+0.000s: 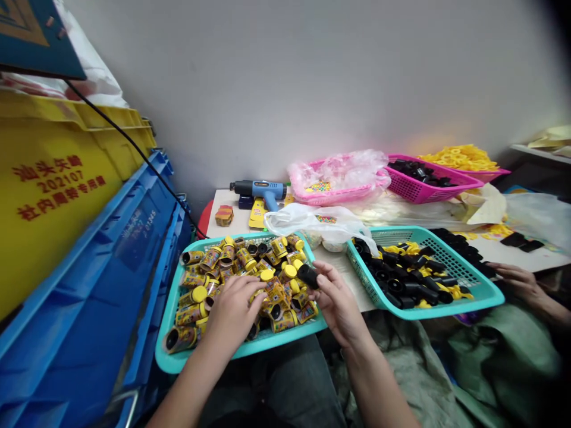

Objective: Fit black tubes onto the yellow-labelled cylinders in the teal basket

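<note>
My left hand [232, 309] rests palm down in a teal basket [167, 351] on my lap, its fingers curled round a small yellow-labelled tube [272, 292] in the pile. The basket holds several such tubes with yellow caps [199, 293]. My right hand [336, 300] hovers at the basket's right edge, its fingertips pinched on a small black tube [307, 276].
A second teal basket [486, 291] of black tubes and yellow caps sits to the right, with another person's hand [520, 279] beside it. Behind are pink baskets [423, 190], a blue heat gun [263, 191] and plastic bags [321, 223]. Blue [89, 309] and yellow crates [49, 190] stand at left.
</note>
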Demonstrator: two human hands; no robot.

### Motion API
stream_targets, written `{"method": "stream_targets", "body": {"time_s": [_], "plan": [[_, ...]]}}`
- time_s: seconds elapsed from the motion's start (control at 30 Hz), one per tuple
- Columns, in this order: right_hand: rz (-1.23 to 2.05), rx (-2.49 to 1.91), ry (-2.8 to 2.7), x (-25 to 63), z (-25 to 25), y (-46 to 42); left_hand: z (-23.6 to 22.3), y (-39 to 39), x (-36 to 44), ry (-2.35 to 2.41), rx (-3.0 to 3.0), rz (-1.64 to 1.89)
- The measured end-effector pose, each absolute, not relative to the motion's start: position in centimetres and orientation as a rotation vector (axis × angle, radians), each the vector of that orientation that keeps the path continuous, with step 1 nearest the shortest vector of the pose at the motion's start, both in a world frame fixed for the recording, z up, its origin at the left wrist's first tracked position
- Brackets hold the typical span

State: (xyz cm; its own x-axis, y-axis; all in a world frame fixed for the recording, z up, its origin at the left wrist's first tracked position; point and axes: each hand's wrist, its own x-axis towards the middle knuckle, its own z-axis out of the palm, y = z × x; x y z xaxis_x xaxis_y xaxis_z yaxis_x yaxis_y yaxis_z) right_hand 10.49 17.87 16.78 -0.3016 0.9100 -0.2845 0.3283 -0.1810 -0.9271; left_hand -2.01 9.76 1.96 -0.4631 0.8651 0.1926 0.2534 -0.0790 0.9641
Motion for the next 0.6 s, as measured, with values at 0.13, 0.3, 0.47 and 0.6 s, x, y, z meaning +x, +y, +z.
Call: {"method": "stream_targets", "body": {"time_s": [0.13, 0.3, 0.47, 0.6], "plan": [[1.603, -1.385, -1.566, 11.0, 16.4, 18.3, 3.4, 11.9, -2.2, 1.715, 1.362, 1.455], [1.653, -1.396, -1.572, 11.9, 16.1, 18.9, 3.9, 13.2, -3.0, 1.64, 1.308, 1.481], [1.577, -1.399, -1.66, 12.5, 16.2, 18.9, 3.2, 12.5, -3.6, 1.538, 0.786, 1.59], [1.39, -1.454, -1.997, 10.9, 15.3, 17.8, 3.9, 10.6, -3.2, 1.098, -0.001, 1.773]]}}
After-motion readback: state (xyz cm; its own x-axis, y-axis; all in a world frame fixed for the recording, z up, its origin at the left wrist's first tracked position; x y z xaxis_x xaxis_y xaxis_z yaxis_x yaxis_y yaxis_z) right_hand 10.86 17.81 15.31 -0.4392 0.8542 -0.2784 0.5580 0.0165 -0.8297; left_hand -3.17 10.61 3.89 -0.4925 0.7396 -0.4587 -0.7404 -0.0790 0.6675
